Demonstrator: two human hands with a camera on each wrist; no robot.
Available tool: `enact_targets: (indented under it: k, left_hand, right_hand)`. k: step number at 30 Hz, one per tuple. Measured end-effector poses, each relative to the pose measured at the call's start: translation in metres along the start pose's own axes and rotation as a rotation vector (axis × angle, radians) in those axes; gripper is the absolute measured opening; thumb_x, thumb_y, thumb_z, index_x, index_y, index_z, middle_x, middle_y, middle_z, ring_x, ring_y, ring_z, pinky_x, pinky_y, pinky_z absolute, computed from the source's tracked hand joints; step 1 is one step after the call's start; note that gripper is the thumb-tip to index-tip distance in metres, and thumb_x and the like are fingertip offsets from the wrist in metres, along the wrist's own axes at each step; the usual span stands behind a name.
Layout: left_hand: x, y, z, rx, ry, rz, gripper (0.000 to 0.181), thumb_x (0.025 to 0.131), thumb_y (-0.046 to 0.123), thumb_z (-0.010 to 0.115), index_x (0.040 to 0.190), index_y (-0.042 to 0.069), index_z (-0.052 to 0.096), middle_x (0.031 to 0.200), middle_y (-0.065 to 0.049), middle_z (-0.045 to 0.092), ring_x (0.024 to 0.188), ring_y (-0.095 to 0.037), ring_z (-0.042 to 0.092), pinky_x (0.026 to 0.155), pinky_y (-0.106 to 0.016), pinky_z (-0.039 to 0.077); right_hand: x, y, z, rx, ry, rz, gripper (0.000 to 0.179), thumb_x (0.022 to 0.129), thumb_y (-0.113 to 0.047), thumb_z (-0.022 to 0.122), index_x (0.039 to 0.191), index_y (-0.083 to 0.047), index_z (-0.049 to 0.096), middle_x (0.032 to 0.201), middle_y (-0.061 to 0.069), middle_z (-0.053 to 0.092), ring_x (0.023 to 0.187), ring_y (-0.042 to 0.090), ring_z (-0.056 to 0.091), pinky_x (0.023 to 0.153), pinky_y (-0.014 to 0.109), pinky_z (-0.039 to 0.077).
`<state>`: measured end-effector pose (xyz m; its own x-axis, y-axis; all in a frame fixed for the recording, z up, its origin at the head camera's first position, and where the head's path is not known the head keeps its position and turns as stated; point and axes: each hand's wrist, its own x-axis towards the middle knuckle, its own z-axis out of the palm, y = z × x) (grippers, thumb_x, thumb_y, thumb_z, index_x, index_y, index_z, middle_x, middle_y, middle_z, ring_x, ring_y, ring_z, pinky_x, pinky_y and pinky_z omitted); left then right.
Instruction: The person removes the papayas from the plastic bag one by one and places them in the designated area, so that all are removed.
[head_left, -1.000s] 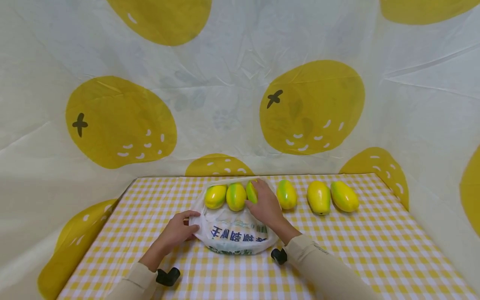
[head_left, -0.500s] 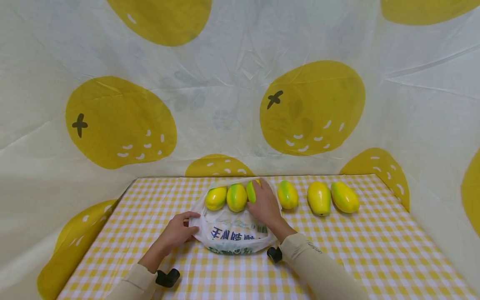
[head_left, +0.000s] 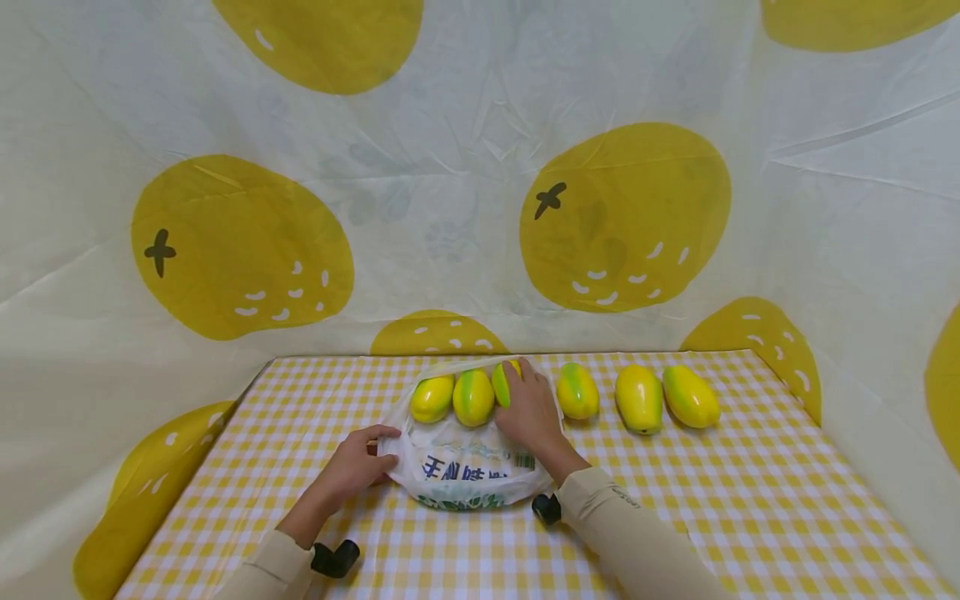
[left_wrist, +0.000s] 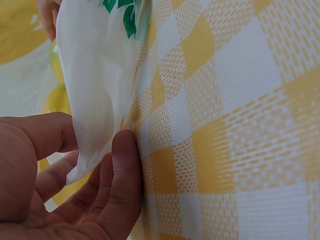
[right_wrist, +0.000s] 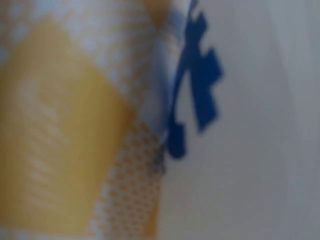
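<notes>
A white plastic bag with dark blue characters lies on the table, its mouth facing away. Inside its mouth sit two glossy yellow-green mangoes. My left hand pinches the bag's left edge; in the left wrist view the thumb and fingers of this hand are on either side of the white film. Reaching into the opening, my right hand grips a third mango, partly hidden behind its fingers. The right wrist view is blurred and has only bag film and tablecloth, without the hand.
To the right of the bag, one mango lies close to its edge. Farther right, two more mangoes lie side by side. A yellow-and-white checked cloth covers the table, and a fruit-patterned curtain hangs behind and at the sides.
My right hand and forearm have shifted slightly left and the fingers have closed in on the third mango. The mango beside the bag has moved slightly right. The left hand keeps its place.
</notes>
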<state>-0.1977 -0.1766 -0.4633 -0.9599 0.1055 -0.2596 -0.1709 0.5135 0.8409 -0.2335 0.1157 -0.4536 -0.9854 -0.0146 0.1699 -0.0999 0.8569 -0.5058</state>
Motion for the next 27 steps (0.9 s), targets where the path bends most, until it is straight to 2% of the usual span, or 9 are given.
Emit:
enact_targets:
  k: [8, 18, 27]
  left_hand:
    - [-0.001, 0.001, 0.0, 0.004, 0.004, 0.009, 0.043, 0.094, 0.007, 0.07, 0.137, 0.006, 0.066, 0.122, -0.02, 0.066, 0.086, -0.019, 0.065, 0.073, -0.033, 0.061]
    - [-0.001, 0.002, 0.001, 0.023, 0.003, 0.004, 0.043, 0.094, 0.009, 0.071, 0.137, 0.007, 0.065, 0.122, -0.019, 0.067, 0.085, -0.018, 0.065, 0.073, -0.033, 0.061]
    - [-0.001, 0.001, 0.0, 0.021, 0.005, 0.005, 0.043, 0.094, 0.008, 0.071, 0.137, 0.006, 0.065, 0.123, -0.019, 0.067, 0.086, -0.018, 0.065, 0.073, -0.033, 0.061]
  right_hand:
    - [0.002, 0.0, 0.003, 0.002, 0.05, -0.015, 0.069, 0.09, -0.016, 0.069, 0.155, -0.009, 0.046, 0.164, 0.018, 0.039, 0.134, 0.048, 0.053, 0.116, 0.058, 0.043]
    - [-0.001, -0.001, -0.001, 0.102, 0.021, 0.041, 0.074, 0.09, -0.015, 0.068, 0.159, -0.01, 0.042, 0.168, 0.016, 0.035, 0.143, 0.043, 0.049, 0.12, 0.057, 0.04]
    - [-0.009, -0.007, -0.012, 0.126, 0.042, 0.031, 0.072, 0.092, -0.02, 0.07, 0.158, -0.01, 0.044, 0.168, 0.017, 0.035, 0.143, 0.045, 0.05, 0.117, 0.061, 0.042]
